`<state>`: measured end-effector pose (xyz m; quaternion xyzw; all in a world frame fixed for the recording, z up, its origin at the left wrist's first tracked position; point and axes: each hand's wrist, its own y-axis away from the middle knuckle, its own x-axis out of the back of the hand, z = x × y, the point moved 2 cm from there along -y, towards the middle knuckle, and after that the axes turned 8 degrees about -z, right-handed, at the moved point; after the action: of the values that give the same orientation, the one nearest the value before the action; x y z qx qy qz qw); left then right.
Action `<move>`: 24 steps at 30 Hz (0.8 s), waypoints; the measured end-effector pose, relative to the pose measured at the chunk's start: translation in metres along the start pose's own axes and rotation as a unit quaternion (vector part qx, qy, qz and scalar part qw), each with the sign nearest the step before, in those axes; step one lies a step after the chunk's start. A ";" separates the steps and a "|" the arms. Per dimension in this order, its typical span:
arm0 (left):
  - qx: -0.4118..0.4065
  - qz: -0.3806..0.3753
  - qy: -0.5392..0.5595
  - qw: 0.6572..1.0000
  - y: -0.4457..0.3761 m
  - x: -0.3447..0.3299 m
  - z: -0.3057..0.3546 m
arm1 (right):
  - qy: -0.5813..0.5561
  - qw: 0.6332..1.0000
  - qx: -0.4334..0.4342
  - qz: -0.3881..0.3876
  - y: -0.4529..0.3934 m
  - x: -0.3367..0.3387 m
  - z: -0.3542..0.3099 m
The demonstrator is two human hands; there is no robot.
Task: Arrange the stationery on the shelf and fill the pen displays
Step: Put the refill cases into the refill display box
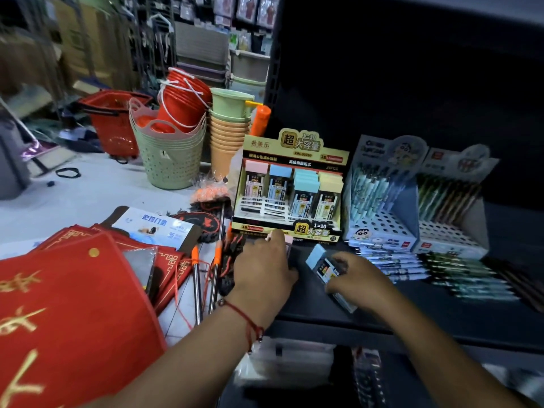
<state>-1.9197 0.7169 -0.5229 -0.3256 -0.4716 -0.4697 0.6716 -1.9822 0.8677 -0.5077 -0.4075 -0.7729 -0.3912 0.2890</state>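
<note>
Two bare hands are seen low in the frame over a dark shelf (441, 325). A blue-capped clear lead case (326, 267) is grasped by the curled fingers of the right hand (357, 276), lying tilted on the shelf just right of centre. A pink-capped lead case (288, 241) is pinched by the fingers of the left hand (263, 267), touching the front edge of a yellow-and-black cardboard lead display box (290, 184) standing at the centre of the frame. Pink, blue, teal and yellow cases are held upright in its white rack. To its right, two pale blue cardboard pen displays (418, 201) with perforated fronts are set side by side, pens standing in their back rows. Loose patterned pens (435, 270) are laid in rows on the shelf in front of them. Red fabric mats with gold lettering (67, 313) are piled at the lower left.
</note>
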 end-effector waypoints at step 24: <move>0.114 -0.220 0.782 0.572 -0.002 0.042 -0.056 | -0.063 0.953 0.270 0.124 -0.033 0.095 -0.126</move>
<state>-1.8981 0.6535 -0.5030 0.3614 0.1309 -0.6170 0.6867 -2.0420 0.7880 -0.3809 -0.4307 -0.8096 -0.1029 0.3853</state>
